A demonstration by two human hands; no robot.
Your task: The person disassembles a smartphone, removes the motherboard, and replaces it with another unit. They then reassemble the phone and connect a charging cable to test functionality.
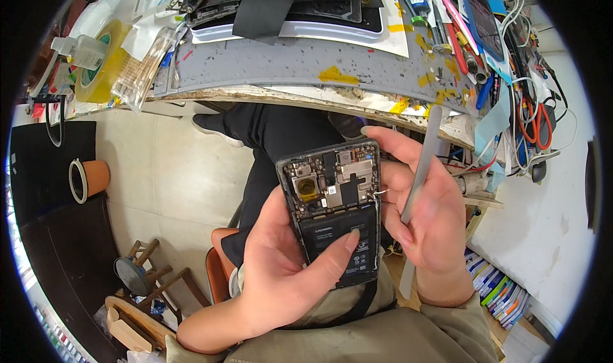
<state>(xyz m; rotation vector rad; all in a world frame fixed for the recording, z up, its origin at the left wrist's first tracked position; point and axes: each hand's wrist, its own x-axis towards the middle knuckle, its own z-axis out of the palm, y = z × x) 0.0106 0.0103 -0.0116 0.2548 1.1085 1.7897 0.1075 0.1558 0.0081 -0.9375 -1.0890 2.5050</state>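
An opened smartphone [330, 214] lies tilted above my lap, its back cover off. Its circuit board [357, 176] and round camera module [307, 187] show in the upper half, the black battery [330, 241] below. My left hand [282, 272] grips it from the left, the thumb across the battery. In my right hand [436, 214] is a long flat metal strip [421, 166] with rounded ends, crossing the palm. The right fingers curl beside the phone's right edge; whether they touch it is hard to tell. A thin white wire [382, 191] sticks out there.
Ahead is a workbench with a stained grey mat [287, 66], holding a stack of phone parts [330, 4]. Yellow tape [112, 71] and bagged cotton swabs [143, 71] sit left; pens, tools and red-handled scissors [541, 126] crowd the right. A wooden stool [153, 272] stands on the floor.
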